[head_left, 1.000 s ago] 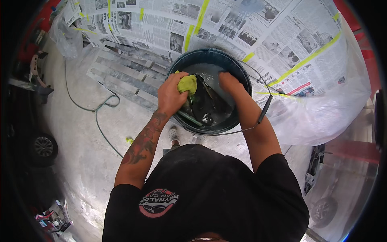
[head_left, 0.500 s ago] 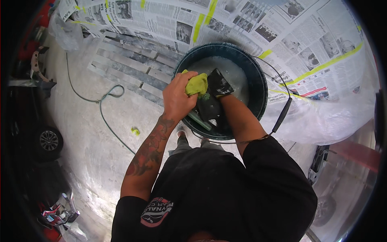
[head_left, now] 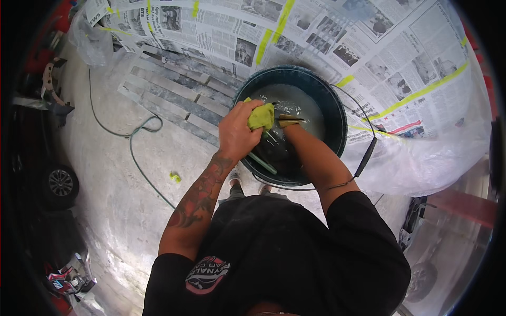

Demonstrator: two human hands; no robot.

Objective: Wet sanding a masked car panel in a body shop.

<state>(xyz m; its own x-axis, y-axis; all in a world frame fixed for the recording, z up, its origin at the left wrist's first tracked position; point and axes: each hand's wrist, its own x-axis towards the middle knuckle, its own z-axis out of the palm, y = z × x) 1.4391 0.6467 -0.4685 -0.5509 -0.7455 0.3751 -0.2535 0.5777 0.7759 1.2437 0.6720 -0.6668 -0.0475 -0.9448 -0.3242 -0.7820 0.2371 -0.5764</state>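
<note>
My left hand (head_left: 238,129) is closed round a crumpled yellow-green cloth (head_left: 261,117) over the left side of a dark bucket (head_left: 337,113). Cloudy water (head_left: 308,100) fills part of the bucket. My right forearm reaches down into it, and my right hand (head_left: 295,130) is mostly under the murky surface, its fingers hidden. At that hand a stiff brownish folded sheet (head_left: 290,120) breaks the surface; whether I grip it cannot be seen. A pale green bar (head_left: 262,163) leans inside the bucket's near left wall.
Newspaper (head_left: 316,39) with yellow tape covers a large surface ahead, and clear plastic sheeting (head_left: 421,163) hangs at the right. Grey slats (head_left: 179,92) lie left of the bucket. A thin hose (head_left: 136,131) and a yellow-green scrap (head_left: 175,177) lie on the concrete floor. The bucket's wire handle (head_left: 366,158) hangs right.
My right hand has gone deeper into the water. The black pieces that showed above it have sunk from sight, and a brownish folded edge shows instead. My left hand still holds the cloth.
</note>
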